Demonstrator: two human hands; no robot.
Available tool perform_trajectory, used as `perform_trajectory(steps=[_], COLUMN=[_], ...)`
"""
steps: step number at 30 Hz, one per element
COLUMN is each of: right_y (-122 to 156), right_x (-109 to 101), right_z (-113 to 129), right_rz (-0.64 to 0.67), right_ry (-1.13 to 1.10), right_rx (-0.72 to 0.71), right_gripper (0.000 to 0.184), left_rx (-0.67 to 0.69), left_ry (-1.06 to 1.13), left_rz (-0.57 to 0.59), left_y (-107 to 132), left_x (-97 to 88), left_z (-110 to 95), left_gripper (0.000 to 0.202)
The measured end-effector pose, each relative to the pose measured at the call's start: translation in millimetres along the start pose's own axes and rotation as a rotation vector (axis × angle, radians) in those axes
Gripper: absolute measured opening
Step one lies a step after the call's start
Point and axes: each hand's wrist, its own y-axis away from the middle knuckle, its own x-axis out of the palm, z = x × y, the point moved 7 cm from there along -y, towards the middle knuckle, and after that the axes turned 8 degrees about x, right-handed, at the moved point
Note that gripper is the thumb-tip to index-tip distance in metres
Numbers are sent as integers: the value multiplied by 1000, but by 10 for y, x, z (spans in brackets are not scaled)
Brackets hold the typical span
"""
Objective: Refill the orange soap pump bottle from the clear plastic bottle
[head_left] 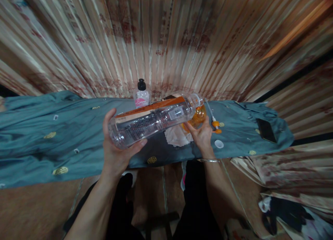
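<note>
My left hand (118,153) is wrapped round the base of a large clear plastic bottle (153,123) with an orange-edged label. The bottle is tilted, its open neck pointing right and lying over an orange see-through bottle (199,114). My right hand (203,135) grips that orange bottle, whose top is partly hidden by the clear one. Whether any liquid passes between the two I cannot tell. Beside my right hand lies an orange pump head (216,127) with a pale tube. A round white cap (219,143) rests nearby, and a crumpled pale cloth (178,135) sits under the bottles.
A clear bottle with a black cap (142,94) and pink label stands at the back. A black phone-like slab (265,130) lies at the right on the teal patterned cloth (78,135). Pleated curtains (161,42) hang directly behind. Dark clothing (288,214) is piled low right.
</note>
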Motion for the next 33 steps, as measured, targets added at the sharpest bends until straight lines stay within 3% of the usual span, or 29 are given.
perform_trajectory(steps=[25, 33], right_y=[-9, -3], right_x=[-3, -26], right_z=[-17, 14], right_rz=[7, 21], right_ry=[1, -4], right_rx=[21, 40], right_gripper=[88, 95], left_rx=[20, -78], left_ry=[-38, -16], left_rz=[10, 13], left_y=[12, 34], left_x=[-24, 61], left_z=[65, 74], left_gripper=[111, 112])
